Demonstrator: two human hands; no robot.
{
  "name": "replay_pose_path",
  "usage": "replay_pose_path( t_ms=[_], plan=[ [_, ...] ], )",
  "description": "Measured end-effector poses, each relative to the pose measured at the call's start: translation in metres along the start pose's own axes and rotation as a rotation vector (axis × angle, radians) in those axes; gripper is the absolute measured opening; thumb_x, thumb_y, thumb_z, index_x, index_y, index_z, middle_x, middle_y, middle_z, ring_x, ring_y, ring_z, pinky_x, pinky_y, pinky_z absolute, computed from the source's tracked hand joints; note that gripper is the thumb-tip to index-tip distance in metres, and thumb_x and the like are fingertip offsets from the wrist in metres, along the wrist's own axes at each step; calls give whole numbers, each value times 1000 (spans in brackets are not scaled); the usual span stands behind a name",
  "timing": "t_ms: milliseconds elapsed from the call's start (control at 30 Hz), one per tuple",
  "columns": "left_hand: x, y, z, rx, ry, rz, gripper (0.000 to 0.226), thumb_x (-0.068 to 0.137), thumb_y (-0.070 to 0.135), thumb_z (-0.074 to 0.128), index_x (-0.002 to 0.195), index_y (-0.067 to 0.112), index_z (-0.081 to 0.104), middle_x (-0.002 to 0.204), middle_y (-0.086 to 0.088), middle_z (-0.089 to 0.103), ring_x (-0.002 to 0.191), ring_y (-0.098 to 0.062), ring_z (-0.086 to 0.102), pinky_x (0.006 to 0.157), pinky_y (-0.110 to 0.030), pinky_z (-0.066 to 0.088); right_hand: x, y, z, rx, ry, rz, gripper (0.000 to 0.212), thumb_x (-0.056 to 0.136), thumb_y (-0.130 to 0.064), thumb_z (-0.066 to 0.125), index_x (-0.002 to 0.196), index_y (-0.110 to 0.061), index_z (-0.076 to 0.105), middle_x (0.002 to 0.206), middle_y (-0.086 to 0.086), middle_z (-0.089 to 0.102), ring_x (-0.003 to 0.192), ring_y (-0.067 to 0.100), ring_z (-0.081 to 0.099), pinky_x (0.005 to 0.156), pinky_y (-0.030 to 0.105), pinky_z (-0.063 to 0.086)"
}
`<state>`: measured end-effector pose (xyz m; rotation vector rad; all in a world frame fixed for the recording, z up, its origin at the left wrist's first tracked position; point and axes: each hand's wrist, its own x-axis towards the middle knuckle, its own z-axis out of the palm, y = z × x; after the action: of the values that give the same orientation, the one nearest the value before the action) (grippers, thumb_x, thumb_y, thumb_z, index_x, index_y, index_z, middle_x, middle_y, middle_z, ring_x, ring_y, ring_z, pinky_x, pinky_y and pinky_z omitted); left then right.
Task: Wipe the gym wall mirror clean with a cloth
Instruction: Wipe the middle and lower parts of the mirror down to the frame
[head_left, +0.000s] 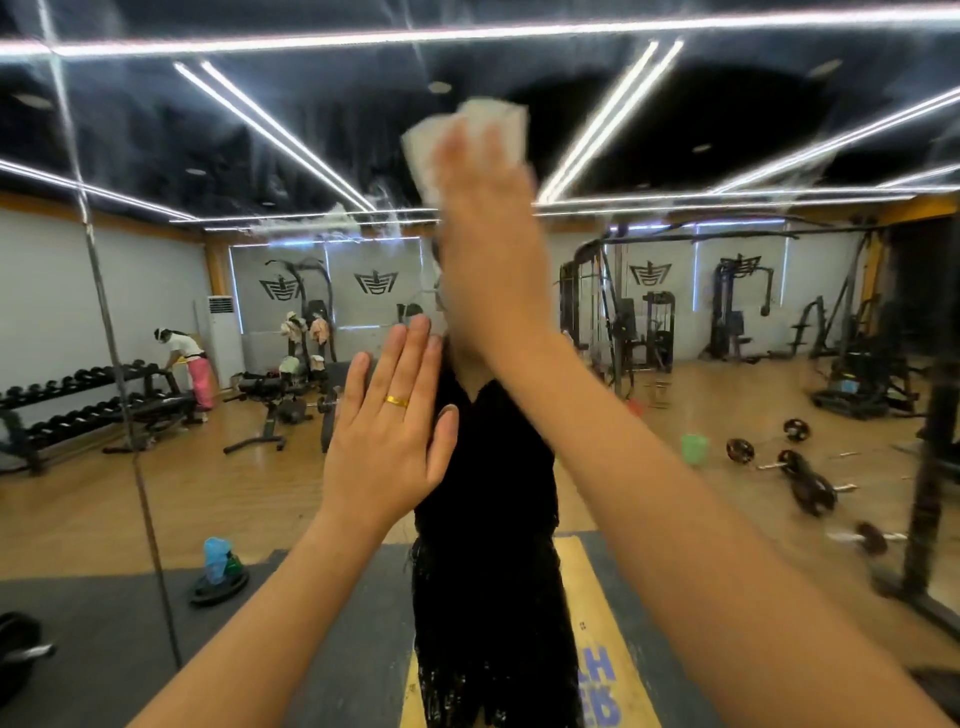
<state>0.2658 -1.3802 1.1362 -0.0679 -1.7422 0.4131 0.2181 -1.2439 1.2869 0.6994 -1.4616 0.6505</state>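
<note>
**Q:** Gym wall mirror (156, 130) status?

**Me:** Fills the whole view. Reflects dark ceiling with light strips, wood floor, dumbbell rack (62, 400) at lower left of the mirror, machines at right. Hazy white smears (332, 218) on the glass, left of my right hand. Vertical seam (111, 332) runs down the mirror's left part.

**Q:** Cloth?

**Me:** White cloth (467, 135), high on the mirror, just above centre. My right hand (493, 244) is flat on top of it, pressing it to the glass. Fingers together, pointing up. Hand and cloth are motion-blurred, so I cannot tell more of the grip than that.

**Q:** Other hand?

**Me:** Left hand (389, 431) lower, below and left of the cloth, palm toward the mirror. Fingers straight and close together, thumb out to the side, holding nothing. Gold ring (397, 400) on one finger. Cannot tell if the palm touches the glass.

**Q:** Anything else near?

**Me:** Blue bottle (217, 558) reflected on the floor, low in the mirror, left of my left forearm. Person in pink trousers (189, 364) reflected by the rack.
</note>
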Motion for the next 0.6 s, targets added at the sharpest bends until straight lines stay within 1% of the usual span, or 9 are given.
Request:
replay_pose_path(
  t_ms=[33, 67, 100, 133, 267, 333, 433, 500, 600],
  plan=[
    [0, 0, 0, -3, 0, -3, 65, 108, 36, 37, 162, 3, 24, 171, -14, 17, 160, -26, 11, 129, -51, 14, -7, -2, 2, 13, -63, -105, 60, 99, -4, 47, 158, -10, 37, 163, 13, 36, 150, 32, 34, 120, 40, 33],
    [0, 1, -1, 0, -1, -3, 64, 108, 36, 36, 162, 3, 25, 171, -14, 17, 160, -26, 11, 129, -51, 15, -15, 1, 4, -2, -127, -197, 61, 99, -6, 55, 158, -10, 38, 166, 11, 34, 154, 31, 27, 125, 43, 21],
    [0, 1, -2, 1, -1, 1, 64, 108, 36, 35, 162, 3, 25, 171, -14, 17, 160, -26, 11, 129, -51, 15, -21, 5, 4, 17, -173, -239, 62, 98, -7, 59, 157, -10, 38, 166, 9, 32, 156, 29, 23, 126, 44, 13],
    [0, 2, -2, -2, 1, 6, 64, 108, 36, 35, 162, 3, 24, 171, -13, 17, 160, -26, 11, 129, -50, 15, -23, 10, 0, 23, -189, -223, 62, 99, -7, 59, 157, -10, 38, 167, 8, 32, 156, 29, 22, 126, 43, 10],
    [-2, -4, -11, -85, 2, -10, 65, 107, 34, 38, 162, 2, 24, 171, -13, 18, 160, -26, 13, 128, -52, 15, -27, 20, -10, 40, -137, -144, 56, 104, -11, 52, 158, -10, 37, 167, 8, 32, 156, 28, 22, 128, 48, 14],
    [-9, -13, -14, -99, 4, -63, 65, 106, 34, 37, 162, 2, 23, 171, -13, 18, 159, -28, 15, 127, -57, 17, -34, 17, -12, 63, -135, -114, 55, 106, -12, 49, 159, -10, 35, 167, 8, 30, 157, 27, 20, 128, 46, 11],
    [-18, -27, -13, -46, -12, -104, 66, 106, 37, 33, 162, 3, 22, 171, -13, 17, 159, -28, 15, 126, -57, 18, -27, 23, -21, 4, -159, -109, 55, 106, -13, 46, 160, -12, 32, 169, 7, 26, 158, 26, 16, 127, 43, 3],
    [-21, -31, -11, -25, -19, -87, 66, 107, 37, 31, 163, 3, 22, 172, -13, 16, 159, -29, 16, 127, -56, 17, -11, 30, -26, -38, -128, -28, 55, 107, -11, 42, 161, -14, 28, 170, 4, 23, 158, 26, 13, 127, 44, -1],
    [-20, -31, -10, -37, -28, -76, 66, 107, 38, 30, 163, 3, 21, 172, -14, 16, 159, -29, 15, 127, -57, 17, 15, 37, -30, -16, -63, 104, 52, 110, -14, 36, 161, -12, 27, 170, 6, 21, 159, 29, 10, 127, 44, -1]
  ],
)
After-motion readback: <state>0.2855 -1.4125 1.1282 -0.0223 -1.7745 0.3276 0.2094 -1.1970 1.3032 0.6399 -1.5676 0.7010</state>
